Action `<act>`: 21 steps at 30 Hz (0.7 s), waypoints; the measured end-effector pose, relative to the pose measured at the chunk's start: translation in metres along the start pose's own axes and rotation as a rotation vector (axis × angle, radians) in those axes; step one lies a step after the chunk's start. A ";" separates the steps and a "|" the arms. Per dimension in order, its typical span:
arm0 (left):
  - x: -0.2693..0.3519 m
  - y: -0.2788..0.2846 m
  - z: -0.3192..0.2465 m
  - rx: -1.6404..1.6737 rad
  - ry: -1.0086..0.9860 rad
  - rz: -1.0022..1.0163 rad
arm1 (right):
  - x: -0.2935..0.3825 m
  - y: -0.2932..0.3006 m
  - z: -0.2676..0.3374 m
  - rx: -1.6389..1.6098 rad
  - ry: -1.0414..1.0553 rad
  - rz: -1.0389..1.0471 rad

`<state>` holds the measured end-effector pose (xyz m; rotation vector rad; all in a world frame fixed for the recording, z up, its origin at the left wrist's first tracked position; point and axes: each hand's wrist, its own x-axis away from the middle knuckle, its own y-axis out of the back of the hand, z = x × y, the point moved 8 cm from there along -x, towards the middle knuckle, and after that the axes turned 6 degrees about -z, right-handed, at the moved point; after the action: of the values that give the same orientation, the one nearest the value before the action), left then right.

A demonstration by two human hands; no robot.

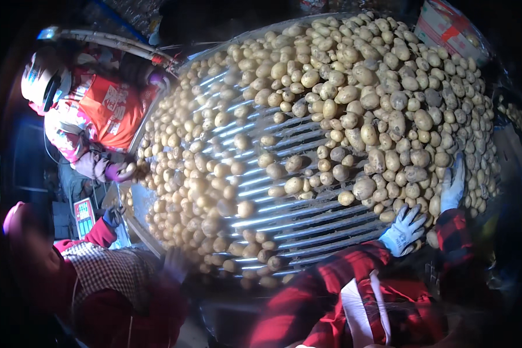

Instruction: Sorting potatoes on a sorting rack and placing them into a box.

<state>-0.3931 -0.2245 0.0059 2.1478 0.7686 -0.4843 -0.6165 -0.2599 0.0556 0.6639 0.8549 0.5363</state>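
My left hand [403, 229], in a pale work glove, lies palm down with its fingers spread at the near edge of the potato heap [400, 108]. To its right, my right hand [453, 185], gloved too, reaches into the heap with straight fingers and the thumb apart. Neither hand is closed around a potato. Under the potatoes runs a sorting grate of metal bars [313, 230], bare across its middle. Beyond the bars, on the left, many loose potatoes [191, 187] are spread out, somewhat blurred.
A co-worker in an orange apron [113, 108] stands at the far left end, a purple-gloved hand [118, 172] near potatoes. Another co-worker in a checked vest [113, 265] is at the lower left. Behind is a digital scale [84, 217]. A printed cardboard box [450, 32] stands upper right.
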 end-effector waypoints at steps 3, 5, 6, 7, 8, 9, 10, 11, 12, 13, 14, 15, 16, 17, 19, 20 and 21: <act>-0.025 -0.011 0.025 -0.087 0.109 0.001 | 0.007 -0.010 -0.001 0.184 0.030 0.026; -0.025 0.001 0.039 -0.068 0.121 -0.040 | 0.023 -0.017 0.008 -0.052 -0.068 0.018; -0.019 0.006 0.050 -0.105 0.182 -0.062 | 0.024 -0.022 0.047 -0.081 0.032 0.101; -0.012 0.011 0.061 -0.144 0.240 -0.087 | 0.039 -0.038 0.062 -0.341 -0.237 0.182; 0.002 0.012 0.073 -0.109 0.255 -0.098 | 0.053 -0.047 0.062 -0.316 -0.186 0.175; -0.001 0.019 0.071 -0.215 0.186 -0.049 | 0.064 -0.050 0.063 -0.270 -0.145 0.166; 0.001 0.032 0.072 -0.208 0.197 -0.060 | 0.082 -0.058 0.053 -0.459 -0.379 0.194; 0.011 0.049 0.077 -0.227 0.226 -0.069 | 0.086 -0.073 0.086 -0.623 -0.396 0.280; 0.021 0.064 0.083 -0.297 0.228 -0.157 | 0.088 -0.082 0.100 -0.500 -0.255 0.275; 0.037 0.072 0.089 -0.363 0.267 -0.110 | 0.091 -0.092 0.116 -0.380 -0.110 0.269; 0.049 0.086 0.100 -0.441 0.336 -0.093 | 0.091 -0.108 0.134 -0.279 -0.136 0.361; 0.055 0.097 0.108 -0.502 0.393 -0.080 | 0.090 -0.120 0.153 -0.279 -0.127 0.368; 0.061 0.116 0.110 -0.521 0.344 -0.111 | 0.090 -0.137 0.176 -0.488 -0.127 0.324; 0.075 0.139 0.114 -0.551 0.309 -0.134 | 0.094 -0.157 0.200 -0.709 -0.133 0.291; 0.098 0.193 0.126 -0.297 0.519 -0.157 | 0.094 -0.186 0.257 -0.916 -0.214 0.455; 0.111 0.221 0.118 -0.470 0.567 -0.124 | 0.094 -0.200 0.282 -0.688 -0.143 0.486; 0.107 0.247 0.105 -0.617 0.577 -0.095 | 0.093 -0.220 0.277 -0.721 -0.181 0.415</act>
<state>-0.1585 -0.3923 0.0170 1.6625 1.1575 0.3252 -0.3021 -0.4332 -0.0158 0.2099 0.3009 1.0739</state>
